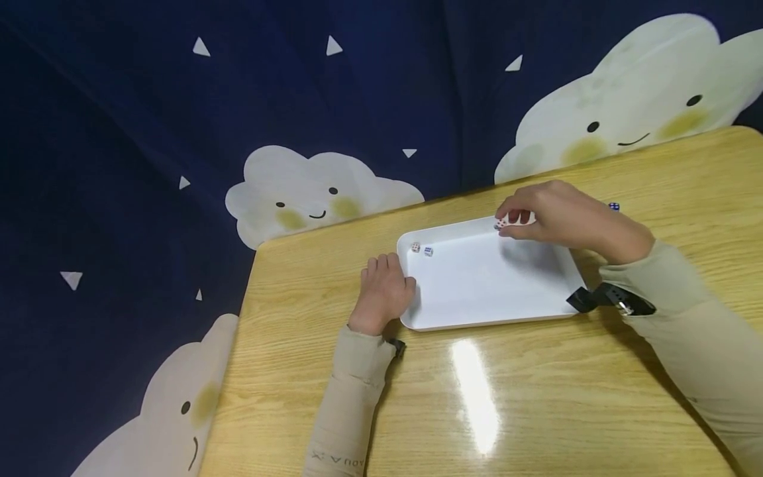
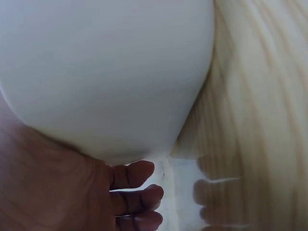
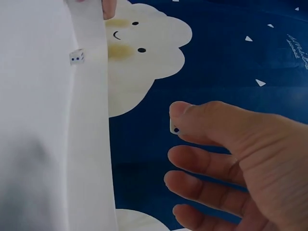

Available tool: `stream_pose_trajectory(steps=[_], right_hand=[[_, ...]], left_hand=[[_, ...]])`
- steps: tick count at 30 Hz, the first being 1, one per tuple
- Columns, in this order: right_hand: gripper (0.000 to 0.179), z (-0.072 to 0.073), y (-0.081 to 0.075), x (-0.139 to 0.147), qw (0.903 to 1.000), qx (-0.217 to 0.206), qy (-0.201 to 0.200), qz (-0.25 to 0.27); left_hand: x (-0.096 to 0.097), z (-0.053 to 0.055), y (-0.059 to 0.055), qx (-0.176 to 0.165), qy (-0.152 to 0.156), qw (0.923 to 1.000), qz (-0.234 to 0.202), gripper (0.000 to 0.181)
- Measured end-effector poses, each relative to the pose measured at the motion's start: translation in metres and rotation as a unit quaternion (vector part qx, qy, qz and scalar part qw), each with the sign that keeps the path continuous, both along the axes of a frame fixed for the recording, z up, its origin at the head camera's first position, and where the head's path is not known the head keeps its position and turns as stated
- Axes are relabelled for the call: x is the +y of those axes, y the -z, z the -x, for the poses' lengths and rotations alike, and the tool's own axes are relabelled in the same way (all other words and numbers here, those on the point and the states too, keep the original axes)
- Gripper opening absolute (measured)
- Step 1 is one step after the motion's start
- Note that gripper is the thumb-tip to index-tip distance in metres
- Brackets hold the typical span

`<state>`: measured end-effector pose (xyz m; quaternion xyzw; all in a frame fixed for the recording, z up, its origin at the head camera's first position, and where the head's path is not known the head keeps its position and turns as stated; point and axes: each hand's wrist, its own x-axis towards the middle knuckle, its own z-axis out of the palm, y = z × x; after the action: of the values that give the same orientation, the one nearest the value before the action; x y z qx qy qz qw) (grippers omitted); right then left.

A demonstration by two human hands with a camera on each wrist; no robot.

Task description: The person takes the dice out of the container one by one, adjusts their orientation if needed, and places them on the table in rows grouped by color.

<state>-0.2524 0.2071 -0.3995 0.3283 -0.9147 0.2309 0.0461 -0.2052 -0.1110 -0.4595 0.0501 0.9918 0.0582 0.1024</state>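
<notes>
A white rectangular tray (image 1: 477,291) lies on the wooden table. My left hand (image 1: 383,291) grips its left end, thumb over the rim and fingers along the outside wall; curled fingertips (image 2: 139,174) show beside the wall in the left wrist view. Over the tray's back edge, my right hand (image 1: 551,215) pinches a small white die (image 1: 499,225) between thumb and fingers, and the other fingers are loosely bent. In the tray's back left corner sit two white dice, one with red dots (image 1: 415,247) and one with blue dots (image 1: 428,252).
A blue die (image 1: 614,207) rests on the table behind my right wrist. At the table's back and left hangs a dark blue curtain (image 1: 357,99) with smiling clouds. A black strap (image 1: 620,298) circles my right wrist, its end overlapping the tray's front right corner.
</notes>
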Motion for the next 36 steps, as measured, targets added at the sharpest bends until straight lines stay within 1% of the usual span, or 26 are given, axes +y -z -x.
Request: stream_pose_trajectory(steps=[6, 18, 21, 26, 30, 36], right_hand=[[0.014, -0.007, -0.005, 0.007, 0.9996, 0.021, -0.010, 0.014], [0.015, -0.013, -0.004, 0.026, 0.9980, 0.059, -0.013, 0.020], [0.016, -0.014, -0.003, 0.032, 0.9977, 0.064, -0.013, 0.017], [0.016, -0.018, -0.001, 0.039, 0.9977, 0.067, 0.000, 0.009], [0.017, -0.020, 0.001, 0.043, 0.9972, 0.074, 0.006, 0.011], [0.017, -0.020, 0.004, 0.043, 0.9973, 0.071, 0.009, 0.015]], left_hand=[[0.001, 0.000, -0.002, -0.001, 0.001, 1.0000, 0.002, 0.035], [0.001, 0.000, -0.001, -0.005, -0.004, 1.0000, 0.007, 0.037], [0.002, -0.001, -0.001, -0.004, -0.005, 1.0000, 0.006, 0.036], [-0.001, -0.002, -0.002, -0.003, 0.000, 1.0000, 0.002, 0.036], [-0.004, -0.003, -0.003, -0.001, 0.005, 1.0000, 0.003, 0.037], [-0.014, -0.007, -0.005, 0.003, -0.003, 1.0000, 0.002, 0.036]])
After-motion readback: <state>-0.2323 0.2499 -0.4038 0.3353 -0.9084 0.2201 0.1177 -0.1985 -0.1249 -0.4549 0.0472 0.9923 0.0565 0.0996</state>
